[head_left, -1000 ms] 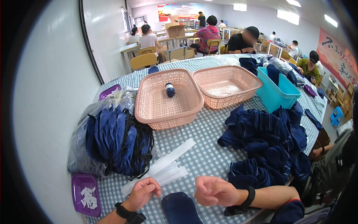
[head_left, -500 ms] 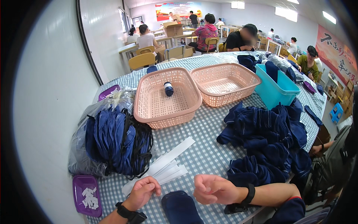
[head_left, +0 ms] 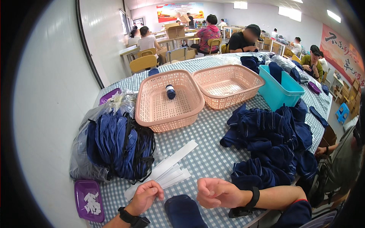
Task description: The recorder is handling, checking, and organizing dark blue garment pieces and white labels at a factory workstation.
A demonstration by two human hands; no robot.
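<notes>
My left hand (head_left: 146,195) hovers over the near edge of the table, its fingers loosely curled in with nothing visible in them. To its right, my right hand (head_left: 217,193) is held up in much the same way, fingers bent toward the palm and nothing seen between them. A folded navy fabric piece with a rounded end (head_left: 184,212) lies on the table between and below the hands. Just past my left hand are several white paper strips (head_left: 173,167). Beyond my right hand spreads a heap of navy fabric pieces (head_left: 268,140).
A pink basket (head_left: 142,110) holds a small navy roll with a white band (head_left: 170,91). Beside it stand another pink basket (head_left: 232,98) and a turquoise bin (head_left: 281,93). Bundled blue pouches (head_left: 114,144) and a purple tray of white slips (head_left: 91,216) sit left. A person (head_left: 338,163) is close right.
My hands keep their place and pose. The view has shifted very slightly. At the far right table, a person in olive has raised their hands.
</notes>
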